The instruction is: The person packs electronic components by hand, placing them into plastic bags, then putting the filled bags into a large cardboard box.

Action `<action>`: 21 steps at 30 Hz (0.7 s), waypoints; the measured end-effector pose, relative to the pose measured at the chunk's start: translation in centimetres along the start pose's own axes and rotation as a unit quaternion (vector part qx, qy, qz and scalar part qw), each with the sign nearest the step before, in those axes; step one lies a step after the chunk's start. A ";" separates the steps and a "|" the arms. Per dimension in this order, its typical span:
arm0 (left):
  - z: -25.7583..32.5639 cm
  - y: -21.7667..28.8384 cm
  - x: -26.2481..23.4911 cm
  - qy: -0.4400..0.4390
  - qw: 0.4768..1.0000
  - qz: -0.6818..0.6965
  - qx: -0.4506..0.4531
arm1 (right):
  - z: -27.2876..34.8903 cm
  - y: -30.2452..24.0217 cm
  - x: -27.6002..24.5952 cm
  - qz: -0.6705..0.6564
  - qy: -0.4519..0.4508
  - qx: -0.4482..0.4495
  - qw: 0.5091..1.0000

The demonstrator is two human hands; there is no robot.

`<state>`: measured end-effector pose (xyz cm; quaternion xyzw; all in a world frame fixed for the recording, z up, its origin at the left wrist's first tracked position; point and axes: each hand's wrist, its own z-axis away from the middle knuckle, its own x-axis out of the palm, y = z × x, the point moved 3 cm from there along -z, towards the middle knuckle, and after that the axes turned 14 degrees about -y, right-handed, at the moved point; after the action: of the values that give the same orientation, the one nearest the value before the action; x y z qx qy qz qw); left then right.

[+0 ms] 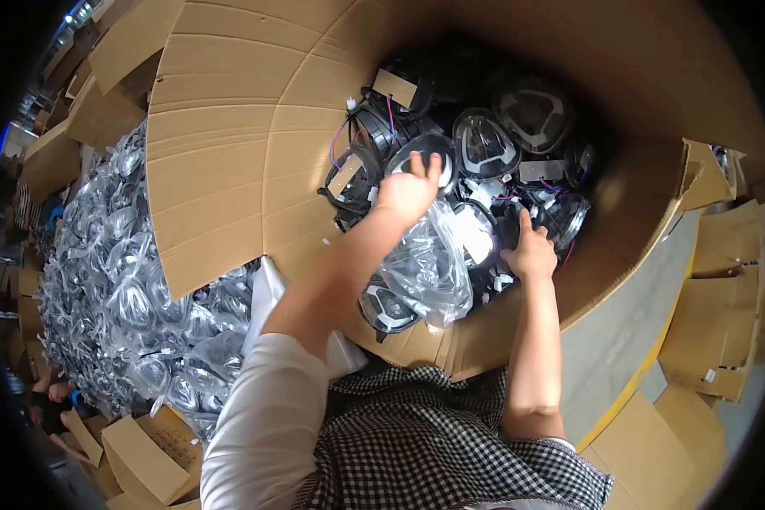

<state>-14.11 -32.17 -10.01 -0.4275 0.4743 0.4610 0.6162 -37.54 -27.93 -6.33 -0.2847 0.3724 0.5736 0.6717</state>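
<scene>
Inside a large cardboard box, my left hand (410,194) reaches over an oval black-rimmed lamp unit (440,174) with a clear cover. Its visible fingers are spread and rest on or just above that unit. A clear plastic bag (429,272) lies crumpled below this hand; whether the hand touches it I cannot tell. To the right, my right hand (532,252) is open, thumb and fingers apart, close to dark parts among the heap. Another clear-covered lamp unit (486,144) lies beyond both hands. Red and blue wires and white connectors show between the units.
The box wall (221,153) rises high around the heap. At left lies a big pile of bagged units (136,297). Flattened cardboard (714,306) and a yellow floor line (625,408) are at right. Part of another person (53,399) shows at far left.
</scene>
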 end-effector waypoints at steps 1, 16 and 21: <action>0.9 -1.3 -0.8 -0.003 0.999 0.043 0.003 | 0.9 0.3 -0.1 -0.034 0.015 -0.013 0.999; 20.5 -9.1 -0.2 0.052 0.619 0.784 0.017 | 24.6 -6.4 -0.7 0.024 0.345 -0.641 0.685; 25.3 -10.0 -0.3 0.080 0.654 0.751 0.034 | 20.3 -3.6 4.3 -0.490 -0.002 -0.592 0.640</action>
<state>0.42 -9.92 -4.18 0.0609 0.6964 0.7142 0.0334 -30.23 -9.74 1.37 -0.7610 -0.2421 0.2585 0.5435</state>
